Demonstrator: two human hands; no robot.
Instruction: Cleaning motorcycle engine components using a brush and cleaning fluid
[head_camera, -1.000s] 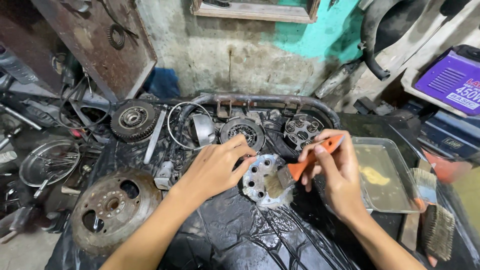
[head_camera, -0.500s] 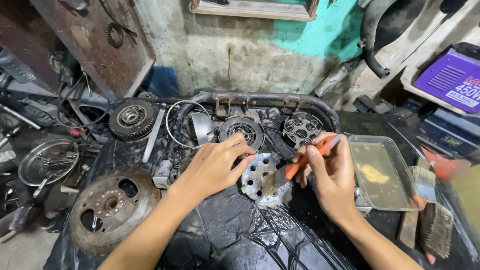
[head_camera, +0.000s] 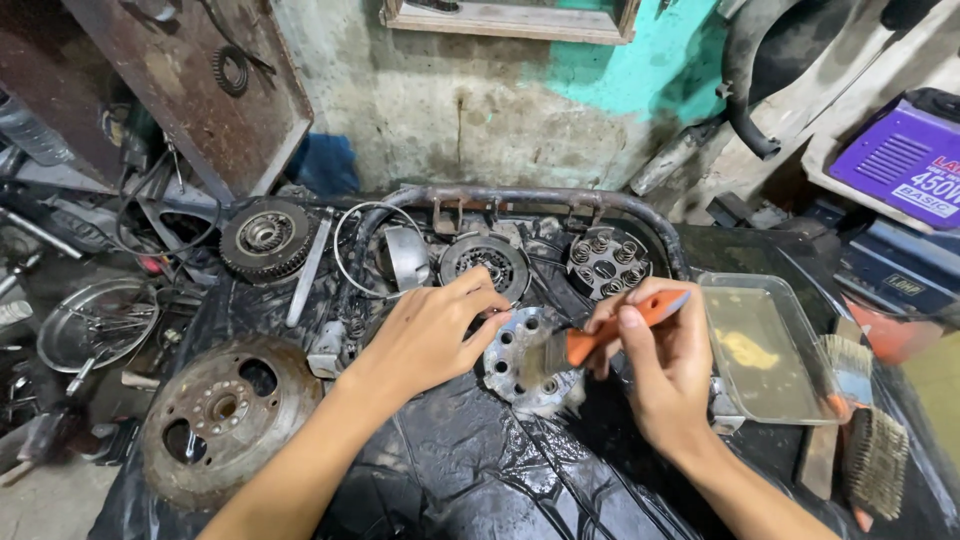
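A round silver metal plate (head_camera: 520, 360) with several holes lies on black plastic sheeting in the middle of the head view. My left hand (head_camera: 432, 325) rests on its left edge and steadies it. My right hand (head_camera: 662, 360) grips a paintbrush with an orange handle (head_camera: 610, 332). The brush's bristles lie on the plate's right side.
A clear plastic tray (head_camera: 770, 350) with yellowish liquid sits right of my right hand, with wire brushes (head_camera: 872, 455) beside it. Clutch parts (head_camera: 607, 262), a toothed drum (head_camera: 266, 238), a ring and a rusty disc (head_camera: 222, 415) lie around. A purple machine (head_camera: 900, 165) stands at the right.
My right hand has shifted the brush slightly across the plate. My left hand stays on the plate's edge.
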